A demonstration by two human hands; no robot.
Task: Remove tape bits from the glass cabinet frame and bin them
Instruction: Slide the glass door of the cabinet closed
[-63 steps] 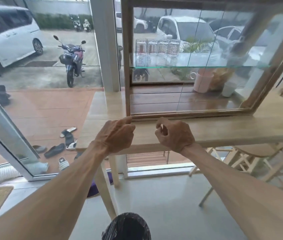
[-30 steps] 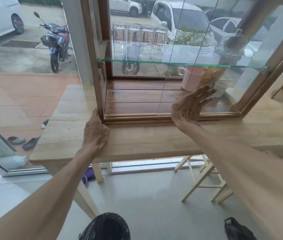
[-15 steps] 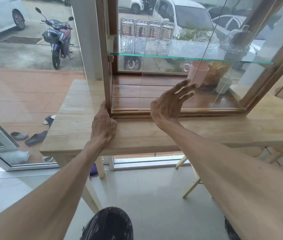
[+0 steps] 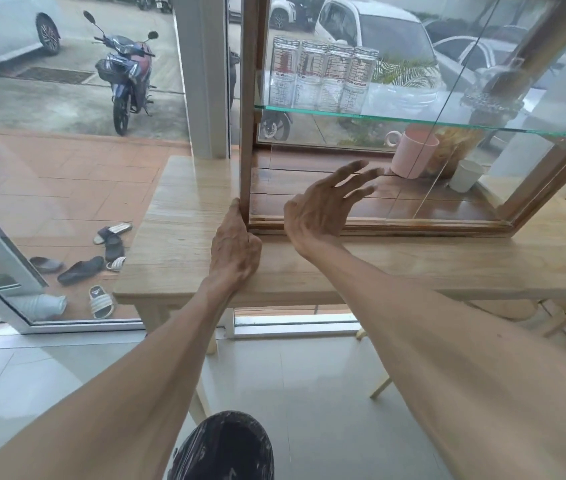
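Wooden table (image 4: 413,268), long and pale, runs across the middle of the view in front of a big window, with grey floor tiles below it. On the table stands the glass cabinet (image 4: 503,81), framed in darker brown wood, its left post (image 4: 247,98) rising straight up and its bottom rail (image 4: 396,226) lying along the tabletop. A green-edged glass shelf (image 4: 413,120) crosses the inside; four clear printed jars (image 4: 323,77) stand in a row on it. Under the shelf, on the cabinet's plank floor, a pink mug (image 4: 413,154) sits beside a small white cup (image 4: 465,174).

Near the bottom edge, between the two forearms, is the dark round mouth of a bin (image 4: 222,448) lined with a black bag.

The left hand (image 4: 236,251) rests on the tabletop at the cabinet's lower left corner, fingers together and curled loosely, the thumb pressed against the foot of the left post. The right hand (image 4: 319,206) is spread flat at the front glass just above the bottom rail, fingers apart and stretched toward the mug, holding nothing.

Tape bits on the frame are too small to make out.
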